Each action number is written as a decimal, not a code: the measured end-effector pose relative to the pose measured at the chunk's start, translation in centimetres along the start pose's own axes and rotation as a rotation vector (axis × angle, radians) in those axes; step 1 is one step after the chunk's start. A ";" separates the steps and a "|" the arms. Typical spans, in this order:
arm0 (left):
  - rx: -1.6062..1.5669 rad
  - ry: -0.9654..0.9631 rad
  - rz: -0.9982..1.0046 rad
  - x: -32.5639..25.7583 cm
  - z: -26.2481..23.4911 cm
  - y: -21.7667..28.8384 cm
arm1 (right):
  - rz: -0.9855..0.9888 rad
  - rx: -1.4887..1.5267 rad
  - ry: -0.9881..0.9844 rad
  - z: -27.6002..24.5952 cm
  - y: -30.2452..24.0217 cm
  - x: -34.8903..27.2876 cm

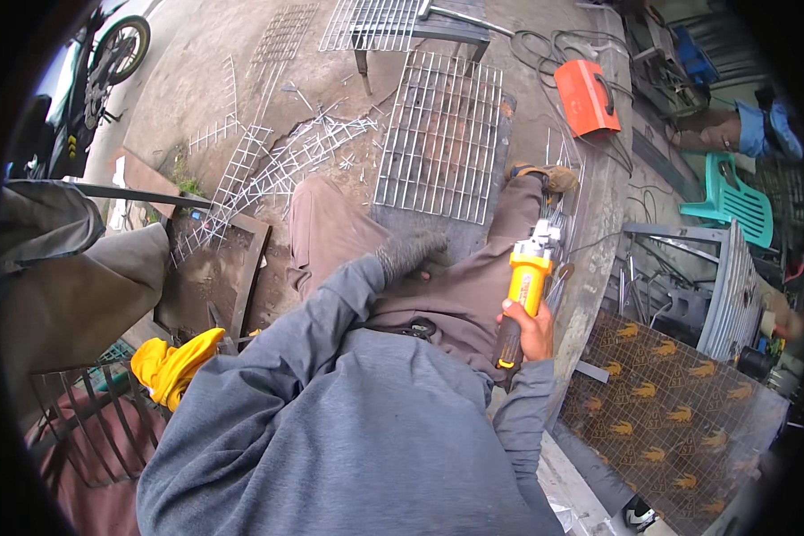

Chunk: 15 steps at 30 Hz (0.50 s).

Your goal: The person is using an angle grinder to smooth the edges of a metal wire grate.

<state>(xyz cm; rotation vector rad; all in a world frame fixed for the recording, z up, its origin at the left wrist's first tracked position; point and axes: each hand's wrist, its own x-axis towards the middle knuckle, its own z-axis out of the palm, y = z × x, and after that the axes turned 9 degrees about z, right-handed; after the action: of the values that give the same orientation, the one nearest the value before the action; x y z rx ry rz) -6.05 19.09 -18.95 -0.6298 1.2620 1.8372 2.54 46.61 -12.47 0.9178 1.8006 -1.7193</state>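
My right hand (534,332), bare, is wrapped round the body of a yellow and black angle grinder (529,284). The grinder points up and away from me, its metal head (541,239) above my right leg. My left hand (411,254), in a dark grey glove, hovers or rests over my lap with loosely bent fingers; nothing shows in it. Ahead of my lap, a welded wire mesh panel (445,134) lies on a dark flat plate (509,134) between my legs.
Cut mesh strips (308,154) and short wire bits litter the ground on the left. Beyond stands a small metal bench (420,29) with mesh and a hammer (460,16). On the right are an orange welding machine (586,98), cables, a green chair (732,198) and a patterned board (670,411).
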 end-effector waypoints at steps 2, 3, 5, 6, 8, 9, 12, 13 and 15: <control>0.298 -0.127 0.354 0.0 -0.3 -1.9 | -0.069 -0.094 -0.028 0.9 -0.5 0.0; 0.264 -0.190 0.397 -0.7 0.2 -2.0 | -0.103 -0.165 -0.057 0.8 -0.9 0.2; 0.262 -0.291 0.438 -1.6 1.4 -2.4 | -0.148 -0.240 -0.082 1.0 -1.8 0.4; 0.267 -0.386 0.477 -2.3 2.0 -2.4 | -0.195 -0.307 -0.115 1.5 -2.4 0.4; 0.264 -0.367 0.401 -3.0 3.1 -3.2 | -0.181 -0.291 -0.187 3.1 -4.1 -0.3; 0.265 -0.442 0.528 -2.1 3.3 -4.6 | -0.164 -0.187 -0.279 4.1 -5.0 -1.0; 0.123 -0.513 0.605 -4.3 4.3 -3.8 | -0.138 0.014 -0.417 5.4 -5.0 -1.5; -0.262 -0.695 0.454 -2.7 3.0 -5.9 | -0.019 0.141 -0.556 6.4 -5.2 -1.9; -0.544 -0.724 0.169 -4.0 1.8 -5.0 | 0.099 0.280 -0.688 8.1 -4.9 -2.4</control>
<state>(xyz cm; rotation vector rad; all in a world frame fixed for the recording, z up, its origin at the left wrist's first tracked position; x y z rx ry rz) 0.39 20.31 -17.83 -0.0848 0.3438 2.2716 -0.35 38.32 -8.19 0.4140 1.0707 -1.9364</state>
